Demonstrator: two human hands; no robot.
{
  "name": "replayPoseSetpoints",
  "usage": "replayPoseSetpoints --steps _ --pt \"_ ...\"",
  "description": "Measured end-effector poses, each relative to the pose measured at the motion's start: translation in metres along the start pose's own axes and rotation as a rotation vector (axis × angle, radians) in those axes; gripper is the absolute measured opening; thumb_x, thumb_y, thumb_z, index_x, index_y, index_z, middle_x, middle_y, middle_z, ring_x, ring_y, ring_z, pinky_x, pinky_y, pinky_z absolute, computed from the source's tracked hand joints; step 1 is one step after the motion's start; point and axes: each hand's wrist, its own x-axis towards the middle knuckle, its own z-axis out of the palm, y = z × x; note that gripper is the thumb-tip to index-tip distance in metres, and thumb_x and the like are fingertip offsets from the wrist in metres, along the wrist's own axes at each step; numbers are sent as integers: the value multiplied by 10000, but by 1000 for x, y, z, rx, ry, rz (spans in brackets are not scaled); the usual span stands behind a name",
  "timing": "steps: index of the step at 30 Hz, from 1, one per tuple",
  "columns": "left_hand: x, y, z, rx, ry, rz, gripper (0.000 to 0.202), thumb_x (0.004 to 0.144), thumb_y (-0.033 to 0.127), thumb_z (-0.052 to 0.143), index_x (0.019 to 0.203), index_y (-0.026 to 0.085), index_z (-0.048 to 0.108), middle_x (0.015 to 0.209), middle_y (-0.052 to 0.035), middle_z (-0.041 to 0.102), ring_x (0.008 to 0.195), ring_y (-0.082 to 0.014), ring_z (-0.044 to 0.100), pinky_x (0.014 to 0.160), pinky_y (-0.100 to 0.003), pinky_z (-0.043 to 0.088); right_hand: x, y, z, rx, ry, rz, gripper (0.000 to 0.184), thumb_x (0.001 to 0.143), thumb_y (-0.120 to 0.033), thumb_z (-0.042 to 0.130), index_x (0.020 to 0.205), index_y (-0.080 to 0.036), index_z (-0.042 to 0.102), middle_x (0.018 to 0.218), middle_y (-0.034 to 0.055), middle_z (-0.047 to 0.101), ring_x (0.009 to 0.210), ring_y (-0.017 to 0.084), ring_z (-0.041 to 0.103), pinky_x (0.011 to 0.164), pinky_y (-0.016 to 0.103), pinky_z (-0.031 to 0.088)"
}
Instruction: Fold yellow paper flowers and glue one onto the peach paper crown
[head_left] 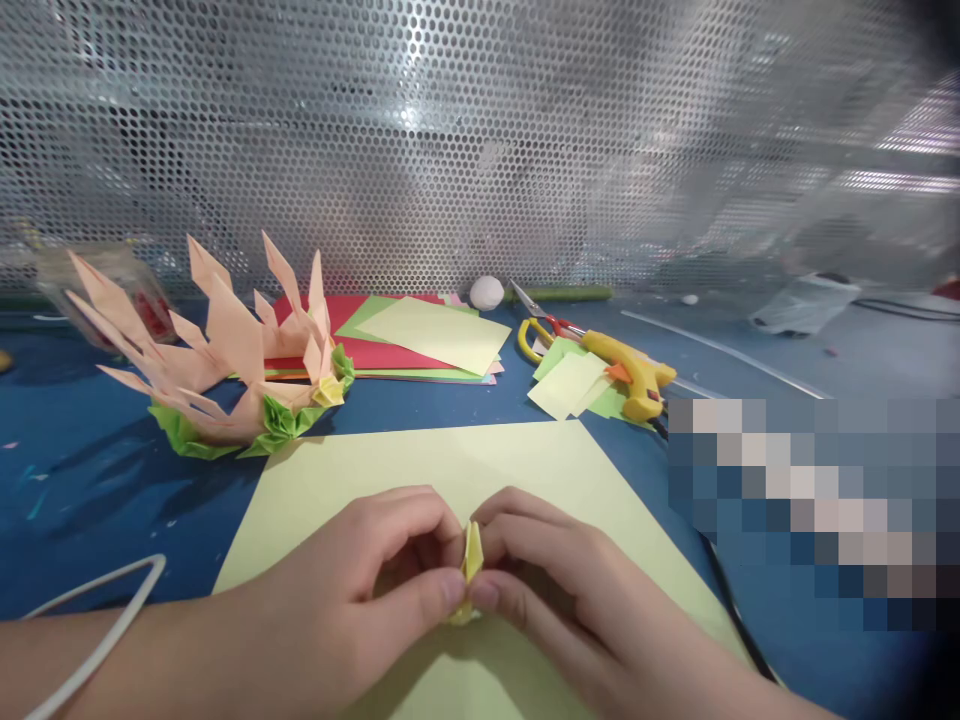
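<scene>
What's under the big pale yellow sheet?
Blue tabletop shows beside and beyond the pale yellow sheet; whatever lies beneath it is hidden. Over it, the left hand and right hand hold a small folded yellow piece.

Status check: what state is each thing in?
Left hand: closed on folded yellow paper.
Right hand: likewise.
Folded yellow paper: upright.
Pale-yellow sheet: flat.
Peach folded-paper ring: standing, tips spread.
Paper stack: flat, unevenly layered.
Scissors: lying, blade opening unclear.
Yellow glue gun: lying, power unclear.

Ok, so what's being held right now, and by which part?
A small folded yellow paper piece, pinched near its lower end, from both sides, by the left hand and right hand.
</scene>
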Motion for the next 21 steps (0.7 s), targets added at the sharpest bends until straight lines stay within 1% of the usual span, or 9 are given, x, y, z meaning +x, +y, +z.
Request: replayPoseSetpoints --steps 4,9,13,16,19,21 --pt "0 2 0 20 30 58 143 863 252 484 723 228 465 709 59 444 667 -149 426 605 -252 369 0 0 -1 31 -23 12 191 931 -216 507 754 -190 576 860 42 576 817 167 587 742 255 476" --pt "-1 -3 0 -15 39 100 133 855 232 461 722 227 469 714 60 444 668 -146 428 610 -250 374 1 0 -2 63 -35 13 198 933 -240 507 765 -184 595 870 49 585 831 174 592 758 266 479" --pt "-1 -7 0 -51 5 113 132 862 229 461 731 226 472 711 60 443 668 -146 420 608 -255 364 1 0 -3 47 -42 8 186 930 -213 484 773 -186 580 874 54 584 840 172 590 765 268 480" --pt "0 -9 0 -154 4 78 142 873 236 463 735 215 483 679 62 440 650 -137 408 597 -245 355 0 -3 -3 7 -23 18 177 920 -200 471 760 -195 548 846 48 572 806 173 579 738 276 485" --pt "1 -11 1 -270 62 67 85 847 217 537 774 213 495 680 64 490 637 -124 437 586 -226 364 -1 -8 -4 -1 0 40 187 905 -215 469 726 -204 522 811 40 559 771 176 564 709 282 482" --pt "1 -14 3 -317 131 99 114 830 210 583 762 217 493 675 65 515 621 -116 461 569 -212 377 -2 -9 -4 29 9 71 193 900 -242 471 718 -206 522 794 32 548 759 175 555 703 280 475"
